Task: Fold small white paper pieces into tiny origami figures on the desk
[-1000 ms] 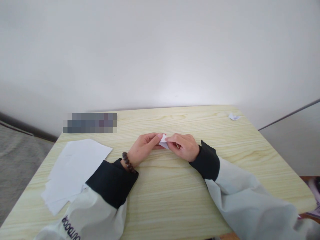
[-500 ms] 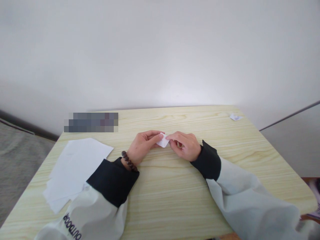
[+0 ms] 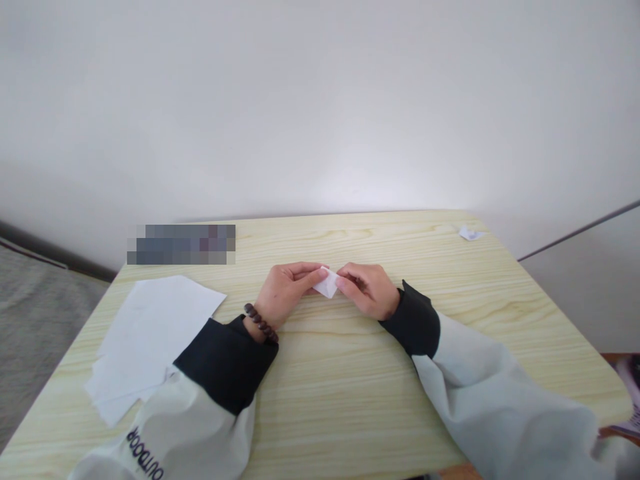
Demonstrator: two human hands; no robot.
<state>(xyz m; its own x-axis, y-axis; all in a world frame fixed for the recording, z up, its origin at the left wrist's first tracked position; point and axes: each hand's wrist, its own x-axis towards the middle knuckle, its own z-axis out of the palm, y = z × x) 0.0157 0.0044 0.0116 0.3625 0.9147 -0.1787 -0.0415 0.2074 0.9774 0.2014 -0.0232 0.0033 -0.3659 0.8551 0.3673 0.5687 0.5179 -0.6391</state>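
A small folded piece of white paper [image 3: 327,285] is held up between my two hands, above the middle of the table. My left hand [image 3: 286,291] pinches its left side, thumb on top and fingers behind. On the right edge, the thumb and forefinger of my right hand [image 3: 370,289] close on the paper, the other fingers curled in. A dark beaded bracelet [image 3: 261,322] circles my left wrist. The fingertips behind the paper are partly hidden.
Loose white paper sheets [image 3: 150,333] lie on the wood-grain table [image 3: 340,400] at the left, partly under my left sleeve. A small folded white paper piece [image 3: 470,233] rests at the far right corner. A blurred-out patch [image 3: 183,245] covers something at the back left, before the white wall [image 3: 320,107].
My right thumb and fingers have shifted their grip on the right edge of the folded paper, the thumb now nearer the front. My left hand stays almost still.
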